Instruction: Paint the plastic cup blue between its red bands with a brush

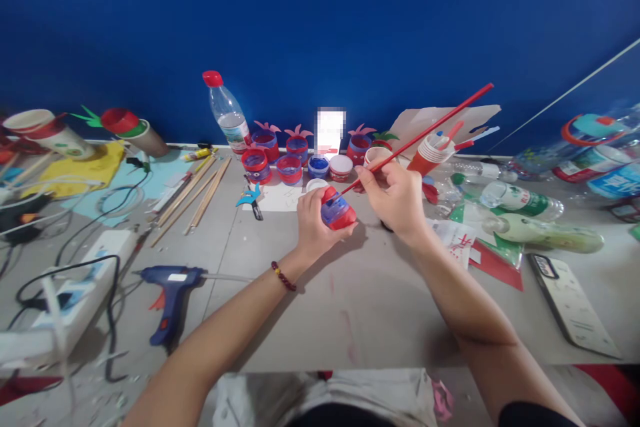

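My left hand [311, 221] is closed around a small painted cup [342, 219], red at its ends with a blue-purple band. The cup is tilted on its side above the table. In my right hand [395, 197] a long red paintbrush [445, 117] is pinched near its lower part, its tip at the cup's painted side. Just beyond my hands stand a jar of blue paint [319, 169] and a white-lidded jar [341, 167]. Several red and blue painted cups [289, 170] stand behind, some with pink leaf-shaped tops. A paper cup [376, 157] is partly behind my right hand.
A blue glue gun [173, 287] lies left of my forearm, near a white power strip [95, 280] with cords. Wooden sticks [210, 193] and a bottle [227, 113] are behind. At right are stacked paper cups [431, 153] with pens, plastic bottles [523, 200] and a phone [570, 303].
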### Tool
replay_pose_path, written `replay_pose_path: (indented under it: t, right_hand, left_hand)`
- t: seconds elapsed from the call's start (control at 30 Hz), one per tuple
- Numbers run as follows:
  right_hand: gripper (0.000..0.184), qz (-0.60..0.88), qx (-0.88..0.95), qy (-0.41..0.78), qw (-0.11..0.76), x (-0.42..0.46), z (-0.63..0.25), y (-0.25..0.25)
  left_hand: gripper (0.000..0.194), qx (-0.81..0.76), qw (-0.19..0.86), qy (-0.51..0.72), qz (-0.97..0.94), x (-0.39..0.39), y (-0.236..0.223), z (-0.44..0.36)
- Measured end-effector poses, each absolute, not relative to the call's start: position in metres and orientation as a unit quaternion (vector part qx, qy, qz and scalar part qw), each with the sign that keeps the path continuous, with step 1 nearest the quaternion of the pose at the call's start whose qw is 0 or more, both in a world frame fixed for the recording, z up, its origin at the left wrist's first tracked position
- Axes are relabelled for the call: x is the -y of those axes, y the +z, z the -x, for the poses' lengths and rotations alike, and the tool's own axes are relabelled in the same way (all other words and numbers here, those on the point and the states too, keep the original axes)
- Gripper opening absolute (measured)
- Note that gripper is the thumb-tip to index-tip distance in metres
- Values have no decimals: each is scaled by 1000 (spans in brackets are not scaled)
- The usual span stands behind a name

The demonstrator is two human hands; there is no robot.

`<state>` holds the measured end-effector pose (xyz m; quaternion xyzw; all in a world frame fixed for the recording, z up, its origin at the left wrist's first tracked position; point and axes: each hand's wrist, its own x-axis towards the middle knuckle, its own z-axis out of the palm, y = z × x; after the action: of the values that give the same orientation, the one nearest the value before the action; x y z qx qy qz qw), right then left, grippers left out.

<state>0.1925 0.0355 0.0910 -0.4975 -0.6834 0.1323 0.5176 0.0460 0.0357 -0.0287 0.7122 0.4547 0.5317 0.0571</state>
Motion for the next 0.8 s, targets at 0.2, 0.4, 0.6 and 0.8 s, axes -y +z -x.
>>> replay_pose_path:
  t: [0.2, 0.4, 0.6, 0.8]
  right_hand:
    - [16, 522, 674, 100, 513, -42, -201, 91]
    - [21, 523, 651, 131, 534, -46, -209, 94]
    - [20, 514, 663, 149, 523, -40, -203, 91]
    - [21, 499, 691, 112, 511, -35, -192, 92]
  left_hand:
    - [86, -457, 62, 530, -711, -34, -26, -47]
    - [86, -455, 65, 530, -712, -34, -26, -46]
    - [90, -453, 56, 525, -718, -36, -29, -45]
    - [91, -459, 56, 522, -717, -36, -30, -45]
